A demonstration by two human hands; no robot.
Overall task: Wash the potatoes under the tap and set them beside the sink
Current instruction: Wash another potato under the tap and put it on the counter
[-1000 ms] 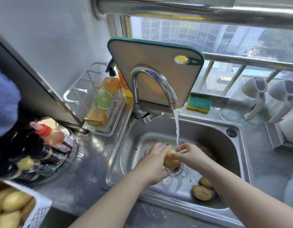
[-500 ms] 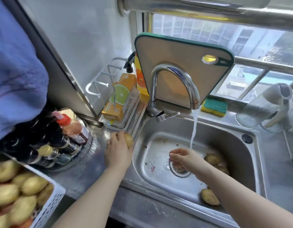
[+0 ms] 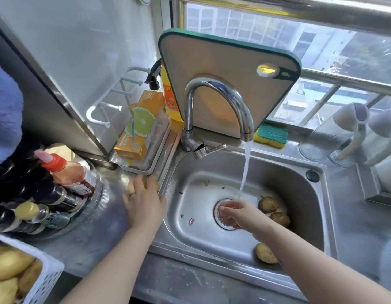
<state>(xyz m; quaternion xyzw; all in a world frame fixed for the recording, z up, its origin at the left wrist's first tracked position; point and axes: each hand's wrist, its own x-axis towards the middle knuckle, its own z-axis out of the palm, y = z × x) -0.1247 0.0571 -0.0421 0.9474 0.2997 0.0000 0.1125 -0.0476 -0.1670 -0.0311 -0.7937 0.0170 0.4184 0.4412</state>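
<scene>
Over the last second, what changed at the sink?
The left hand carried the potato out of the sink leftward onto the counter and now covers it; whether its grip has let go is unclear. The right hand let go of it and stayed over the drain. Tap still running, other potatoes still in the sink.

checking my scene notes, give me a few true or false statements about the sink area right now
Water runs from the tap. True.
The left hand is inside the sink. False: it is on the counter beside it, over a potato.
Three potatoes lie in the sink. True.
The sponge lies in the basin. False: it sits on the ledge behind the sink.
</scene>
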